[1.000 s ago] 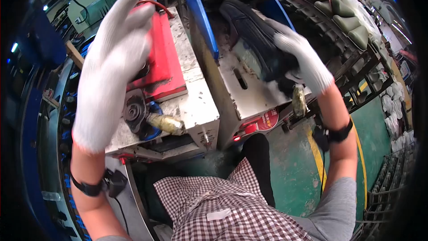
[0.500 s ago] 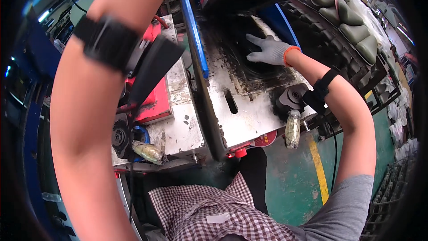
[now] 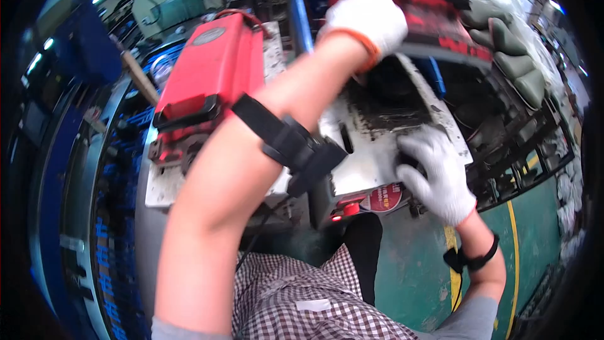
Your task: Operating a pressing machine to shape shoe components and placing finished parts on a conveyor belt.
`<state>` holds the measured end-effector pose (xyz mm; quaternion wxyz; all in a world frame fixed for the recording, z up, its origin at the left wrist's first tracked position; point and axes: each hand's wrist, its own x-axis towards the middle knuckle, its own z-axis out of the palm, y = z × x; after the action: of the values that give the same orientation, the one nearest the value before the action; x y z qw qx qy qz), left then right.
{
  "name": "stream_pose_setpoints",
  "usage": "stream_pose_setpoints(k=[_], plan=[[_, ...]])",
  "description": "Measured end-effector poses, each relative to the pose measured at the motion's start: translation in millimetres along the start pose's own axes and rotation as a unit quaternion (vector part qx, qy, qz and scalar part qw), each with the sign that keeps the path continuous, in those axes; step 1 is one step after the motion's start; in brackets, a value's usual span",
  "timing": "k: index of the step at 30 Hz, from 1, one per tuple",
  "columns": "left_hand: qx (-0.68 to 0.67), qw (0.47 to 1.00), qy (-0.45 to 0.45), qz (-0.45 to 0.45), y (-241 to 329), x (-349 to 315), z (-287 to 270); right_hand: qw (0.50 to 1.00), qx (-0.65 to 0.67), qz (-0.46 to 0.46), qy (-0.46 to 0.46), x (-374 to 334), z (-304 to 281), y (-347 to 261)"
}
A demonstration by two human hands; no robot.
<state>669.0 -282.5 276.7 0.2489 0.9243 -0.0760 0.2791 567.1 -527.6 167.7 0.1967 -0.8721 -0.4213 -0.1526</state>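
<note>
My left hand (image 3: 371, 16), in a white glove with an orange cuff, is closed over the near edge of a red lid (image 3: 440, 28) above the machine. The lid is tilted and smeared by motion. My right hand (image 3: 437, 176), also gloved, is over the front right corner of the pale metal machine table (image 3: 362, 170). Its fingers are bent and the thumb stands apart from them, with a dark part showing in the gap. The hand hides most of what lies beneath it. A dark recessed bed (image 3: 396, 97) is visible under the lid.
Another red machine (image 3: 207, 63) stands on the left. Blue side panels (image 3: 301, 16) flank the bed. At right, a rack holds several grey-green padded pieces (image 3: 519, 66). A red button (image 3: 350, 209) sits on the front edge, beside a red round label (image 3: 385, 198).
My left hand has come into view on the lid, which is lower and nearer. My right hand has left the dark bed for the front right corner. The view has turned left.
</note>
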Motion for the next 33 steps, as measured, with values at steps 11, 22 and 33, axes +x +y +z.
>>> stream_pose_setpoints(k=[11,22,33], plan=[[0.224,0.968,0.116,0.001,-42.4,-142.3,136.4,0.968,-0.120,-0.091,0.202,-63.2,35.5,18.9],[0.098,0.981,0.085,-0.145,-14.2,-162.1,133.4,0.946,-0.183,0.005,0.266,9.2,12.9,129.0],[0.114,0.937,0.223,-0.242,-193.2,-565.6,-195.2,0.965,-0.212,0.030,0.153,103.1,50.3,104.0]])
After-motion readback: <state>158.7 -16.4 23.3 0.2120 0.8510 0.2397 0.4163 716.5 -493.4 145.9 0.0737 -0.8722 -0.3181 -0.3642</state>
